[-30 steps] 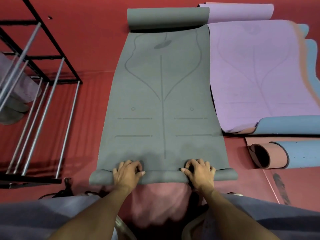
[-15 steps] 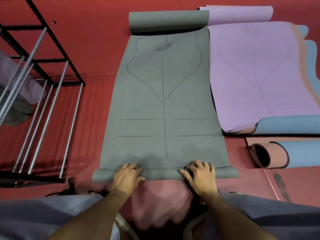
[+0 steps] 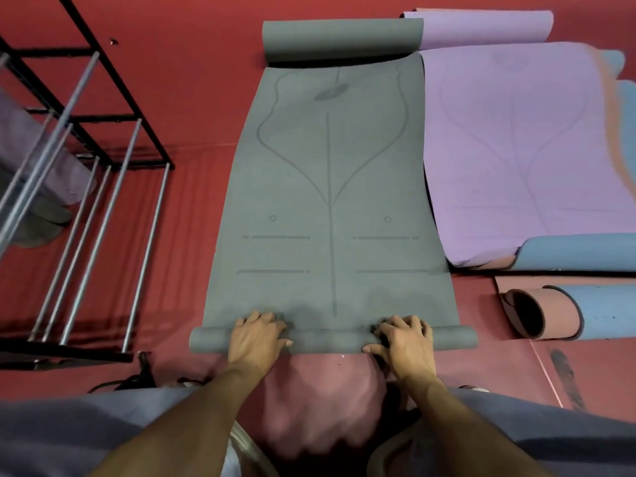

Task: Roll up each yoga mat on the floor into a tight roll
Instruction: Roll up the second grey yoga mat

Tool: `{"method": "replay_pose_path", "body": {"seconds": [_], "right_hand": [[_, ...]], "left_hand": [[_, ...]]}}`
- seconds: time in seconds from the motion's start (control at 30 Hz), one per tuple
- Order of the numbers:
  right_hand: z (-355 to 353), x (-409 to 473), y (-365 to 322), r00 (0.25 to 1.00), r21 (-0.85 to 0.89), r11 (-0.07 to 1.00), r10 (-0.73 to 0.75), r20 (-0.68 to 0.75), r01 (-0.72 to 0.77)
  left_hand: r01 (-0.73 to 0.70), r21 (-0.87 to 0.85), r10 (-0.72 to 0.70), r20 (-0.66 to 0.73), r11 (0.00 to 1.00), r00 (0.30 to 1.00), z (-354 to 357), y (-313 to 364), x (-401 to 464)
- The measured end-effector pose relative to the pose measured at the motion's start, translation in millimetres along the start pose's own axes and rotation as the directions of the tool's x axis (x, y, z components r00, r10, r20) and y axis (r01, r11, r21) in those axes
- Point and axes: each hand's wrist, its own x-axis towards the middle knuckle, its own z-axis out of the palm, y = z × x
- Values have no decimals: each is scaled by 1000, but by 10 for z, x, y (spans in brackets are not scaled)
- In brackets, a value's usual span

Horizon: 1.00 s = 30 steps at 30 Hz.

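We see a grey yoga mat (image 3: 330, 201) lying lengthwise on the red floor (image 3: 192, 98), running away from the person. Its near end is turned over into a narrow roll (image 3: 330, 340) that spans the full width of the mat. Its far end is curled into a second, thicker roll (image 3: 342, 39).

We find the left hand (image 3: 256, 339) on the left part of the near roll, fingers curled over its top and the thumb against its near side. The right hand (image 3: 404, 342) sits on the right part of the same roll in a matching grip. Both hands hold the roll; neither is spread flat. Both forearms reach forward from the bottom of the view.

Just to the right of the grey mat lies a purple mat (image 3: 523, 149), flat, its long edge touching the grey one and its far end also curled. Under it we see a blue mat (image 3: 581, 253) with a pink underside showing at the near edge. Nearer to the person on the right rests a loosely rolled blue-and-pink mat (image 3: 564, 311), its open end facing left.

To the left stands a black metal rack (image 3: 103, 139) with grey bars. Rolled mats on it appear at the left edge, but we cannot tell how many.
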Motion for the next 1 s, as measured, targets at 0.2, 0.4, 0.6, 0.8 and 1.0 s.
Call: {"method": "replay_pose_path", "body": {"seconds": [0.2,0.4,0.6,0.8,1.0], "right_hand": [[-147,67,-102,992,-61,997,55,118,-48],[-217,120,-105,993,-27,999,26,113,-24],[-108,28,-109,997,49,999,5,-82,-1],[-51,-19,-55,997,-21,1000,-4,-83,3],[-96,139,-34,1000,18,1000,0,-16,1]], "left_hand": [[-87,48,94,-169,995,981,149,-15,-148],[-55,-9,54,-122,998,991,116,22,-121],[-34,-125,15,-150,992,989,130,-51,2],[-16,-112,-3,-163,994,987,123,-59,49],[-14,40,21,-190,999,982,52,-84,118]]}}
